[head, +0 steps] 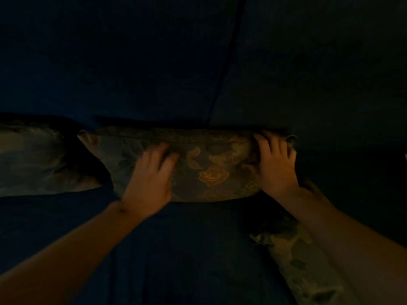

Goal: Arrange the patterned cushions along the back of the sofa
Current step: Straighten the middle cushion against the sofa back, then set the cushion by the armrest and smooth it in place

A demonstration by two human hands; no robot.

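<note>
The scene is very dark. A floral patterned cushion leans against the back of the dark blue sofa in the middle of the view. My left hand lies flat on its left half, fingers spread. My right hand is curled over its right end near the top corner, gripping it. A second patterned cushion rests against the sofa back at the left, its corner close to the middle one. A third patterned cushion lies on the seat at the lower right, partly under my right forearm.
The dark blue sofa seat stretches below the cushions between my forearms. A seam splits the sofa back into two panels. To the right of the middle cushion the sofa is too dark to make out.
</note>
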